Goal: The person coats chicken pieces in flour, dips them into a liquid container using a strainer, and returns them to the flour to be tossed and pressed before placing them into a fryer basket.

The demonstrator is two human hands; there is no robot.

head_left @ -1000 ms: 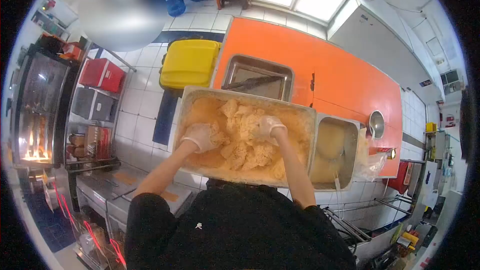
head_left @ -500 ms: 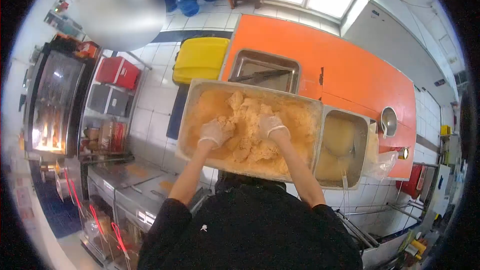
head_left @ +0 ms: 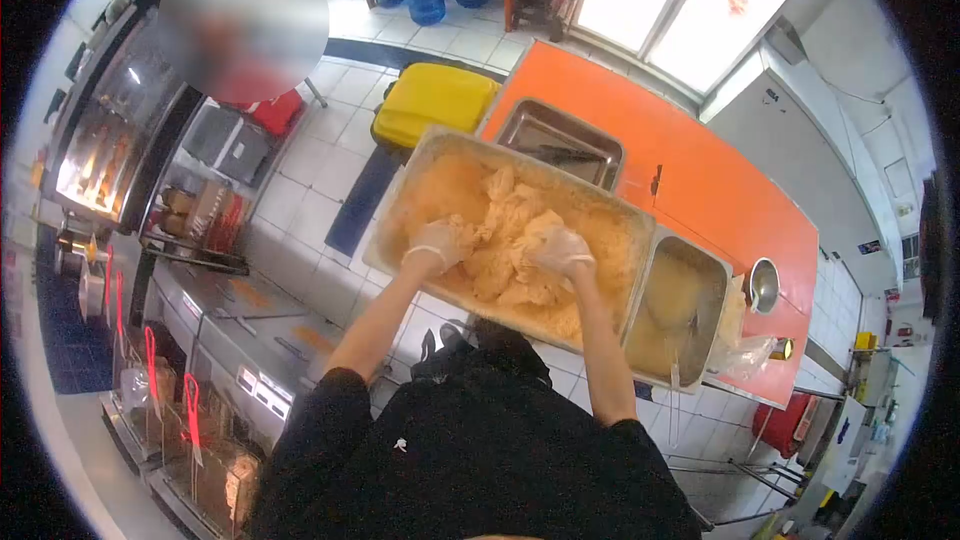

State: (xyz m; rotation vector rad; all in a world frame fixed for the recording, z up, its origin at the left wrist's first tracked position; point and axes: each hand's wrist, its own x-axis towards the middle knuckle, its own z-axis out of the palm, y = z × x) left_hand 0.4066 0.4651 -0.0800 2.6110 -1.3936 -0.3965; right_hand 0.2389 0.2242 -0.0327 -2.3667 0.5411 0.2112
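A large metal tray in front of me holds orange-tinted breading flour and a heap of lumpy breaded pieces. I wear clear plastic gloves on both hands. My left hand is in the left part of the tray, its fingers curled round a breaded piece at the heap's edge. On the heap's right side, my right hand grips another piece, with its fingertips partly hidden by the coating. Flour surrounds both hands.
Against the tray's right side stands a pan of cloudy liquid with a long-handled strainer. Beyond are an orange table, a shallow metal tray, a steel bowl and a yellow bin. Fryers with red-handled baskets stand left.
My view has turned, so the tray and table appear tilted clockwise. Both hands stay among the breaded pieces, which have shifted and bunched together between them.
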